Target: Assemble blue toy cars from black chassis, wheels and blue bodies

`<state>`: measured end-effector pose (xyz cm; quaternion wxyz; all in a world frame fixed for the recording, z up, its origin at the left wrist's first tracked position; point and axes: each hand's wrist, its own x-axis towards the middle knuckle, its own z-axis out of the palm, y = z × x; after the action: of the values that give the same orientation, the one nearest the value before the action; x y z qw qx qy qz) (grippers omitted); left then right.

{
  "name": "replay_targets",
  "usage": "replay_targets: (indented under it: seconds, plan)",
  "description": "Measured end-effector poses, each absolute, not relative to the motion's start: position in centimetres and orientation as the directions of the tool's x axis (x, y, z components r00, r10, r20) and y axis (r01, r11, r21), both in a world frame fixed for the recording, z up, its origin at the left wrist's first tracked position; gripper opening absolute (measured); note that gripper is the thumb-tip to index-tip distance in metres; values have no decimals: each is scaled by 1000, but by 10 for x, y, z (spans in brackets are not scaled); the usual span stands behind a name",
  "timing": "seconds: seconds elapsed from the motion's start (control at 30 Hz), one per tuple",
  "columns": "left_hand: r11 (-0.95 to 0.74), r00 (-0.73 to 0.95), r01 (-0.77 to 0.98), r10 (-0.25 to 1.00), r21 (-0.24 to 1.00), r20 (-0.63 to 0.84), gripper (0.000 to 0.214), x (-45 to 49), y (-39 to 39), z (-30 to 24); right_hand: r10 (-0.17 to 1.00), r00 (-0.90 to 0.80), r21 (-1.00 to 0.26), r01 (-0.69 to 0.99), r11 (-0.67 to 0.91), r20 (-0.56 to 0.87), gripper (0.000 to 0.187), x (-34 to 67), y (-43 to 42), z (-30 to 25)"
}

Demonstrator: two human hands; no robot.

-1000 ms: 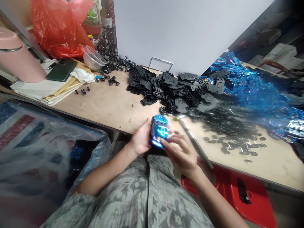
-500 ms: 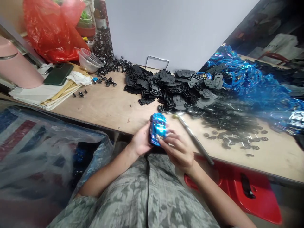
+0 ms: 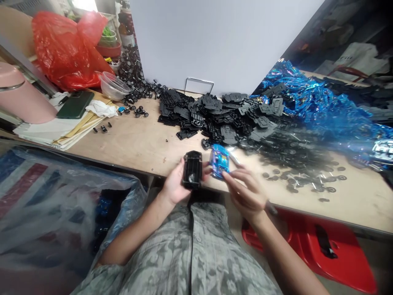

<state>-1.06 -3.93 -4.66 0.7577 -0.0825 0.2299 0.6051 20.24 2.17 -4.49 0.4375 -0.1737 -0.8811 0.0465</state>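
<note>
My left hand (image 3: 175, 186) is closed around a black toy car chassis (image 3: 192, 169), held just over the near edge of the wooden table (image 3: 138, 141). Right beside it, my right hand (image 3: 247, 192) pinches a shiny blue toy car body (image 3: 220, 160) by its near end. The two parts sit side by side, a small gap between them. A thin metal rod (image 3: 235, 157) lies on the table behind the blue body, mostly hidden by my right hand.
A heap of black chassis (image 3: 215, 116) lies mid-table, loose wheels and axles (image 3: 294, 164) to its right, blue car bodies (image 3: 316, 108) beyond. At left are papers with a dark phone (image 3: 75, 104), a clear bowl (image 3: 114, 85) and a red bag (image 3: 66, 51). A plastic-lined sack (image 3: 61, 196) stands at lower left.
The blue body and black chassis were held together as one car in both hands; now they are apart, the chassis in my left hand, the body in my right.
</note>
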Motion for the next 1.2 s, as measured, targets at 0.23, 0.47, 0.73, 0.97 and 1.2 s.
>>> replay_targets:
  seconds: [0.23, 0.47, 0.73, 0.97, 1.2]
  plan:
    - [261, 117, -930, 878, 260, -464, 60, -20, -49, -50, 347, -676, -196, 292, 936, 651, 50, 200, 36, -82]
    - [287, 94, -895, 870, 342, -483, 58, -7, -49, -41, 408, -609, -329, 244, 912, 680, 40, 163, 39, -52]
    - [259, 42, -890, 867, 376, -497, 64, -20, -52, -38, 425, -614, -292, 310, 905, 665, 32, 166, 38, -49]
    - [140, -41, -937, 866, 319, -498, 58, -34, -49, -42, 321, -743, -21, 382, 924, 587, 32, 186, 34, -75]
    - [202, 51, -943, 872, 264, -486, 61, -20, -48, -40, 230, -587, -77, 274, 959, 776, 54, 195, 18, -55]
